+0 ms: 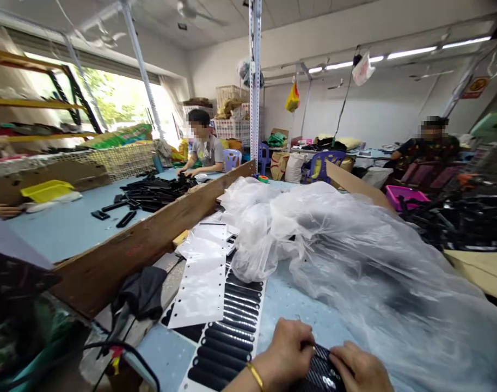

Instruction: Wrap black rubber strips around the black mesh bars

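Observation:
At the bottom edge of the head view, a dark, shiny piece with a woven pattern (322, 372) lies between my two hands. My left hand (287, 348), with a gold bangle at its wrist, has its fingers closed on the left edge of the piece. The fingers of my right hand (360, 367) pinch its right edge. Left of my hands is a white sheet bearing rows of black glossy strips (232, 321). A white sheet with small holes (203, 272) partly covers it.
Large translucent plastic bags (333, 239) spread across the blue table (281, 305) ahead and to the right. A wooden board (150, 234) runs along the left, with black parts (154, 191) beyond it. Two people sit farther back. A dark cloth (144, 291) lies at the left.

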